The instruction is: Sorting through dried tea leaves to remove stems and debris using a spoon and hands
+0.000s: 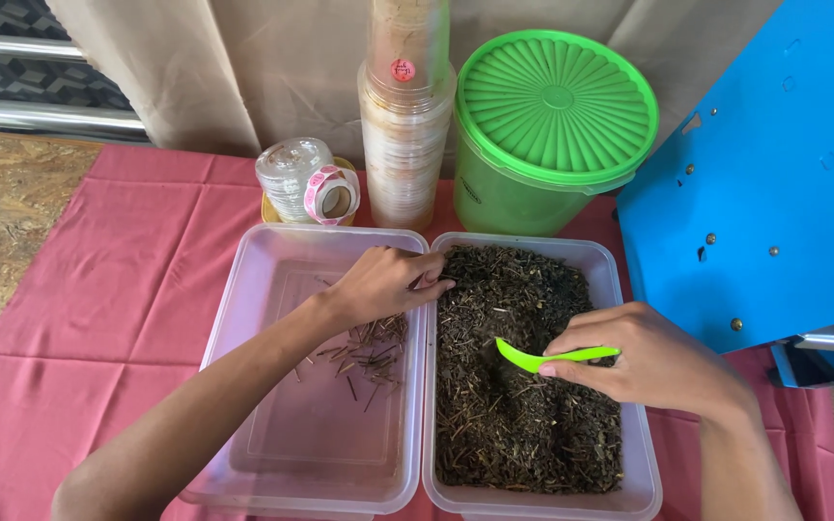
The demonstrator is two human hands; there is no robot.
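Sorting looks best done in small, shallow passes; the right hand (644, 362) has its grip pinched on a thin green plastic scoop (542, 358) over the dark, shredded dried leaves (523, 405) in the right clear tub (641, 502); the left hand (383, 285) holds its grip narrow at the tubs' shared edge, fingertips closed, on what I cannot tell; stiff brown stems (364, 352) lie just beneath in the left tub (229, 318), smooth and translucent, on the red-clothed tabletop (108, 289).
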